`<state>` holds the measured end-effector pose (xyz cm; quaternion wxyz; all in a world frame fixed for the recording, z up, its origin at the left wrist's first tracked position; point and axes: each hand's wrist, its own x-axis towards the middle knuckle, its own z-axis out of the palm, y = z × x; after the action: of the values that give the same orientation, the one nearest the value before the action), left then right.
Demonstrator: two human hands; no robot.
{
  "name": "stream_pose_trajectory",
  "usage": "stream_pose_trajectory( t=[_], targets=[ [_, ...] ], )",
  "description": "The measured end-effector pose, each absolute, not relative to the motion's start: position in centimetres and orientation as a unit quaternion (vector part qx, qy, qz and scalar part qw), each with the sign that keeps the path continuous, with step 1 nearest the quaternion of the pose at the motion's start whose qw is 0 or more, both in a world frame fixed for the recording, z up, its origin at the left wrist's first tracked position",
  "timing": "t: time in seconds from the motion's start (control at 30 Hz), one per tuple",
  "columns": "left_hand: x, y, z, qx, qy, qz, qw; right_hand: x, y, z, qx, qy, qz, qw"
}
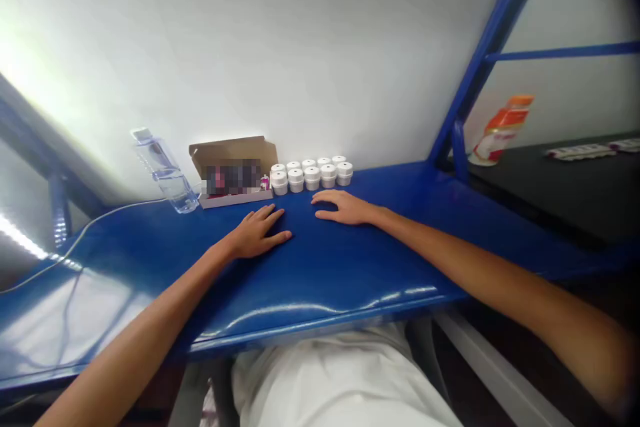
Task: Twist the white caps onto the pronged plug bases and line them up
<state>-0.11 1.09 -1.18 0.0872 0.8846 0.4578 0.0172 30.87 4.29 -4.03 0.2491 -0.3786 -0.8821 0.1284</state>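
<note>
Currently, left hand (257,232) and right hand (346,207) rest released on the glossy blue tabletop (320,270); 10 white cylindrical containers (312,178) stand in 2 rows beyond, beside an open, brown-lined cardboard box (237,199).

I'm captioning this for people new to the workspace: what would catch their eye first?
The glossy blue table dominates the middle, with the left hand and right hand spread over it. Just beyond them, two rows of white cylindrical pieces stand right of an open cardboard box. At far right, an orange-capped bottle stands out against the dark surface.
</note>
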Motion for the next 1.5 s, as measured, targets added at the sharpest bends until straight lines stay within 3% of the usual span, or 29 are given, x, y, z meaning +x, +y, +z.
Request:
stream_pose_trajectory(
  t=[0.4,0.6,0.67,0.8,0.97,1.1,1.23,1.37,1.5],
  targets=[
    [-0.2,1.3,-1.4,0.886,0.455,0.025,0.087,30.9,4.2,-4.2,-0.375,-0.881,0.13,0.256],
    [-0.1,1.2,-1.3,0.886,0.454,0.023,0.088,31.0,4.7,-4.2,-0.419,-0.801,0.025,0.427],
    [-0.1,1.2,-1.3,0.887,0.453,0.023,0.089,31.6,5.3,-4.2,-0.472,-0.759,-0.018,0.449],
    [-0.1,1.2,-1.2,0.885,0.456,0.022,0.089,33.7,6.7,-4.6,-0.572,-0.715,-0.073,0.395],
    [-0.1,1.1,-1.1,0.886,0.455,0.021,0.086,35.2,7.6,-5.1,-0.619,-0.722,-0.014,0.31],
    [-0.1,1.1,-1.1,0.888,0.452,0.017,0.084,34.6,6.8,-3.7,-0.653,-0.694,-0.026,0.302],
    [-0.1,1.2,-1.3,0.888,0.451,0.028,0.083,33.3,5.3,-1.5,-0.712,-0.66,-0.045,0.238],
    [-0.1,1.2,-1.6,0.891,0.443,0.061,0.073,31.2,3.7,-0.4,-0.692,-0.695,-0.054,0.186],
    [0.1,1.0,-1.6,0.907,0.401,0.116,0.054,28.6,2.0,-0.6,-0.625,-0.75,-0.016,0.216]
  ],
)
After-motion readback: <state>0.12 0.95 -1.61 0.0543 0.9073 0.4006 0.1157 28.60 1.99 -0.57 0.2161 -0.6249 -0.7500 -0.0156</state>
